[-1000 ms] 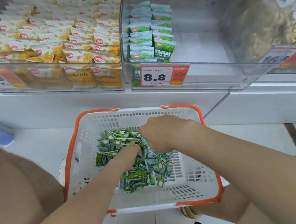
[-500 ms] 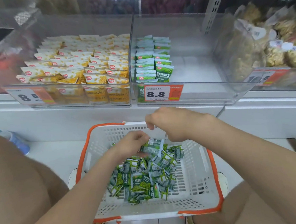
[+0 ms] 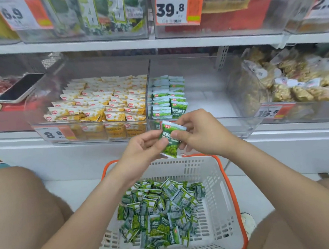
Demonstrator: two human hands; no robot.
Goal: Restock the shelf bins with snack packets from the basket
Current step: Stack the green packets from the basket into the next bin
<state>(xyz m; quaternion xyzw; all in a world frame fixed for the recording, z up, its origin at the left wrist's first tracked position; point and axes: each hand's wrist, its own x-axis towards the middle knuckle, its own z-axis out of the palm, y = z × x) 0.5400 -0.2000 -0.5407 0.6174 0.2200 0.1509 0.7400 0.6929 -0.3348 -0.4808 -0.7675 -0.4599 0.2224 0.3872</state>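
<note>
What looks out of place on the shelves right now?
A dark phone lies tilted on the red packets at the far left of the lower shelf; it is not stock. The yellow packets and green packets stand in neat rows in their bins.

The light is bright, even and white, and it seems to come from above. Shadows are soft and weak. The clear plastic shelf bins (image 3: 227, 126) carry pale glare and hazy reflections on their front walls. The wide lens bends the white shelf board (image 3: 116, 44) and stretches the corners. The small green snack packet (image 3: 170, 150) in the middle is sharpest; the orange-and-white price tags (image 3: 172, 8) on top look soft.
</note>
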